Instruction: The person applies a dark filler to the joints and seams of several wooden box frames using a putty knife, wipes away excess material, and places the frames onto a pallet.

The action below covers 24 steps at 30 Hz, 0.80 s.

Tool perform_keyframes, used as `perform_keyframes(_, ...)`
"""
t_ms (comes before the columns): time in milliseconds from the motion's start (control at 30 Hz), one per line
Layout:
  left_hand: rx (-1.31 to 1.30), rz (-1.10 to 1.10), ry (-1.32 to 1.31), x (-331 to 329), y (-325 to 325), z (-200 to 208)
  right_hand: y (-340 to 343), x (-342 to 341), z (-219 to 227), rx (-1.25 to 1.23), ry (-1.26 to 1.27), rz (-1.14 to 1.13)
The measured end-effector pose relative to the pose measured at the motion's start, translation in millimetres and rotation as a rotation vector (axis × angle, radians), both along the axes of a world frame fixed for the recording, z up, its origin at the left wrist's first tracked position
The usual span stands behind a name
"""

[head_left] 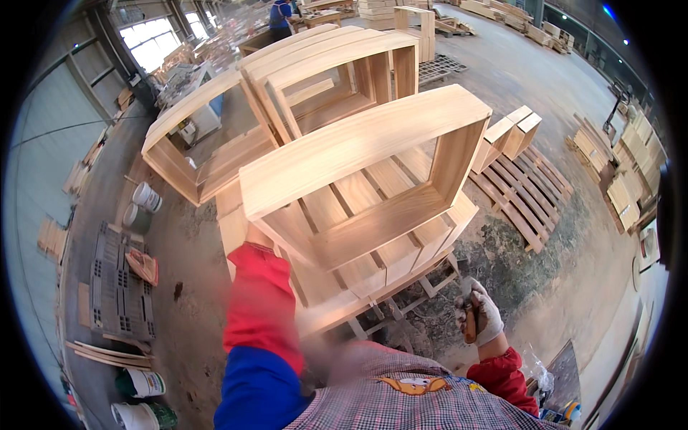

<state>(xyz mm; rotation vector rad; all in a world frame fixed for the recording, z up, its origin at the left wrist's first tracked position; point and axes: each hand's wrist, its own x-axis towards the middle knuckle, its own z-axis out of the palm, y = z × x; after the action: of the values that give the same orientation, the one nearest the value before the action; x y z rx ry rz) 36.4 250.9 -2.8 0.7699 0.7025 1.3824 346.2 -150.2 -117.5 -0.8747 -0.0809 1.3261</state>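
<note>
A pale wooden box frame (365, 147), open through its middle, stands on a low slatted wooden stack (380, 269) in front of me. My left hand (259, 236) is at the frame's near left corner. Its fingers are hidden by the wood, so its grip does not show. Off the stack's right side, my right hand (489, 315), in a stained white glove, is closed round the brown wooden handle of a hand tool (470, 321). A greyish blade-like end shows at the top of the tool, but its exact kind is unclear. That hand is apart from the frame.
More box frames (326, 61) stand behind, with another (208, 136) at the left. Right of the stack lies a slatted pallet (527, 190) bearing small wooden boxes (505, 132). Buckets (145, 197) stand on the left floor. A person (279, 16) is far back.
</note>
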Motion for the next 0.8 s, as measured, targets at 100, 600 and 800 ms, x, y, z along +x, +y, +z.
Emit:
perform_keyframes(100, -0.013, 0.009, -0.024, 0, -23, -5, 13, -29, 30, -0.030, -0.045, 0.105)
perform_keyframes(600, -0.062, -0.047, -0.074, 24, -8, -22, 176, -179, 134, 0.654, -1.573, -0.058)
perform_keyframes(800, -0.069, -0.090, -0.095, 25, -7, -14, 208, -209, 121, 0.555, -1.674, -0.277)
